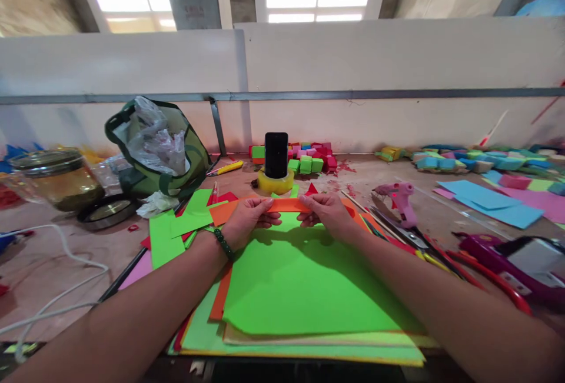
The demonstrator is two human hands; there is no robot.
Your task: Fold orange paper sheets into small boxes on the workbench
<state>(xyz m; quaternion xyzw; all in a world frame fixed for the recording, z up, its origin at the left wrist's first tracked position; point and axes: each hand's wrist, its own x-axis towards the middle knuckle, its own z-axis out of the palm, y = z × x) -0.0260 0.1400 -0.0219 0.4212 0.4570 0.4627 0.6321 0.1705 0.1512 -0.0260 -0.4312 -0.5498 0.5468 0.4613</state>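
Between two hands (256,213) (325,215), one orange strip (289,205) is held.

Inward from the near edge of the brown tabletop (66,262) are two bare hands, one left hand (256,213) and one right hand (325,213), with one flat orange strip (289,205). Toward the far edge: one black rectangular phone (276,156), one round yellow tape roll (275,183), one yellow-handled knife (231,167). Toward the left edge: one clear glass jar (57,182). Toward the right: one pink glue gun (404,203). The small coloured blocks (305,165) overlap too much to count.
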